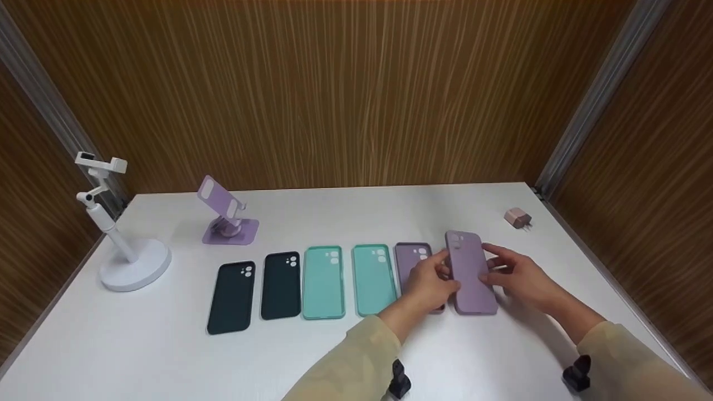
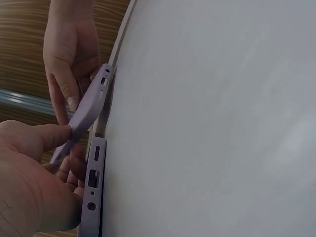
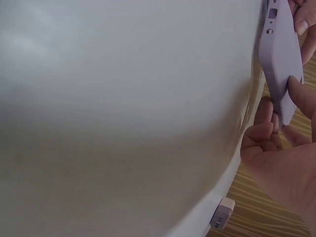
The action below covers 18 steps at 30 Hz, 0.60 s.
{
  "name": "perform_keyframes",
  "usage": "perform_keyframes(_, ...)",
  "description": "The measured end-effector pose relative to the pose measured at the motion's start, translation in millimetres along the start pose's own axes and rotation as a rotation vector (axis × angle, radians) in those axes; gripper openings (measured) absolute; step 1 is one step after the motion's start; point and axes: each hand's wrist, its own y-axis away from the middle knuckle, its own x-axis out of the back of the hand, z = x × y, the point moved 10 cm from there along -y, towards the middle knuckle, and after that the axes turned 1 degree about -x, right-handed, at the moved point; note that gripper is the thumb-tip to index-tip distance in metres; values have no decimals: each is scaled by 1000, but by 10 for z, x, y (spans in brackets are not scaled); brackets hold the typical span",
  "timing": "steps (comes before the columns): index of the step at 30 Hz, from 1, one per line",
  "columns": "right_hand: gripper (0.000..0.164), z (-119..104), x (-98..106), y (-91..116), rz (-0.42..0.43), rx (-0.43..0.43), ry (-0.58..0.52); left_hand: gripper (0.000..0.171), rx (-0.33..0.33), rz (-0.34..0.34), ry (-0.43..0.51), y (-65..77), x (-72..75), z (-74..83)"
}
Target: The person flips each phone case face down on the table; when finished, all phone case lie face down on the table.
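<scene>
A light purple phone case, back side up, is held by its two long edges at the right of the row. My left hand pinches its left edge with the thumb on top. On the other long edge, my right hand grips with thumb and fingers. In the left wrist view the held case tilts, its left edge raised off the table. Another purple case lies inside up just left of it, partly covered by my left hand. Port cutouts show along that case's short end.
Leftward in the row lie two mint cases and two dark cases. A purple phone stand and a white round-based stand are at the left. A pinkish charger plug sits back right. Wood-grain panels border the white table.
</scene>
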Motion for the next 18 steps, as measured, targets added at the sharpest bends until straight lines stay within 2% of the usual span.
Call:
perform_keyframes(8,82,22,-5,-27,-27,10,15,73,29,-6,-28,-19,-4,-50)
perform_keyframes(18,83,62,-16,-45,-52,24,7,71,-17,-32,-70,-28,-3,-52)
